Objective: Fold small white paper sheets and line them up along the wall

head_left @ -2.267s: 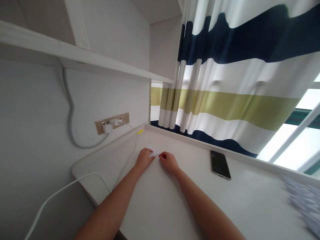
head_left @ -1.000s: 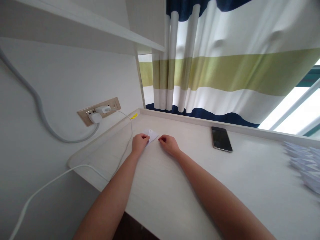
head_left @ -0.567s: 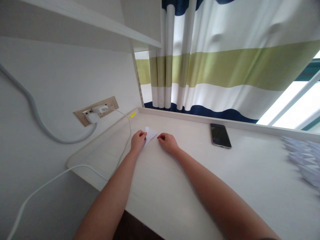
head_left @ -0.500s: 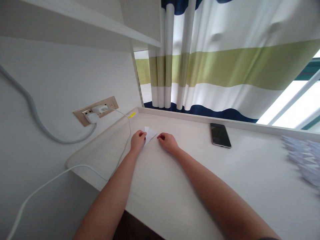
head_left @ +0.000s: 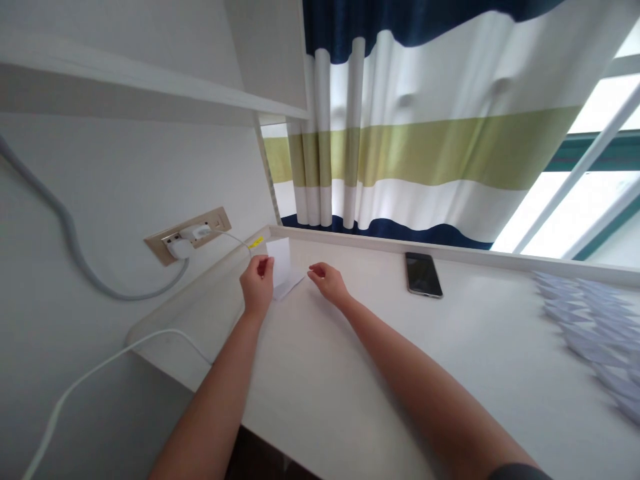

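Observation:
My left hand (head_left: 257,283) is closed in a pinch on the near edge of a folded white sheet of paper (head_left: 281,260). One panel of the paper stands upright beside the fingers, while the lower flap slants out over the white desk (head_left: 300,373) to the right. Just off that flap's pointed end is my right hand (head_left: 327,281), its thumb and fingers curled with a slight gap between the tips. Nothing shows between them.
A black phone (head_left: 423,275) lies toward the back of the desk. Several folded white paper pieces (head_left: 585,327) are laid out at the right. Plugs fill the wall socket (head_left: 187,235), and a white cable (head_left: 170,331) crosses the left desk edge.
The paper has opened from a small triangle into an upright panel and a low flap. My left hand has moved left and up with it. The whole view has shifted slightly.

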A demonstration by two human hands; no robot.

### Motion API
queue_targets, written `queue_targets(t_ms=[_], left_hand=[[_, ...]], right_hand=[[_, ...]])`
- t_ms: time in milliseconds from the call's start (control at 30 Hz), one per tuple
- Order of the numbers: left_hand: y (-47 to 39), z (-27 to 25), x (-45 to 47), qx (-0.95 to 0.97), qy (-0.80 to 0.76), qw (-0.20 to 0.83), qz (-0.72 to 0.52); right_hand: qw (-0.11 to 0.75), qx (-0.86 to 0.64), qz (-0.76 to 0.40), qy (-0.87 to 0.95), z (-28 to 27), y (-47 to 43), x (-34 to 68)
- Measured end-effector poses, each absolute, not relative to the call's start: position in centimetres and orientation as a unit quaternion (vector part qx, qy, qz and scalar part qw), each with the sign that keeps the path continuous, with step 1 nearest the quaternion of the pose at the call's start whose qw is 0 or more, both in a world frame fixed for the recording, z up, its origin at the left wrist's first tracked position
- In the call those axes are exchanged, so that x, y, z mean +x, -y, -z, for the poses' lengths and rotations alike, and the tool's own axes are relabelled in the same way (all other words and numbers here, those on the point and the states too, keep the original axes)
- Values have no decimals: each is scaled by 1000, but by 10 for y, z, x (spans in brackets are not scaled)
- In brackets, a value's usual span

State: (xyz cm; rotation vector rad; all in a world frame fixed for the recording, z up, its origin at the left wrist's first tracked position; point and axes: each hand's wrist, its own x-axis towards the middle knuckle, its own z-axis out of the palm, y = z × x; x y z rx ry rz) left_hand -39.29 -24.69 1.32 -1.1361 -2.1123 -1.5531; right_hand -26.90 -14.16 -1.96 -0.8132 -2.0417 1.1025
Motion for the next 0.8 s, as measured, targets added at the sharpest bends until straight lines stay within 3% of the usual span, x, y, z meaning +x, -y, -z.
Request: queue_targets(t_ms=[200, 400, 600, 800], left_hand=[[219, -29, -349, -435, 643, -37, 629], [191, -31, -276, -494, 571, -88, 650], [173, -14, -195, -518, 497, -298, 629], [181, 4, -152, -537, 470, -377, 590]], right_hand=[[392, -276, -550, 684, -19, 130, -221], [432, -319, -545, 644, -38, 128, -125], [495, -380, -527, 577, -26, 138, -32], [509, -408, -517, 553, -9, 157, 17]])
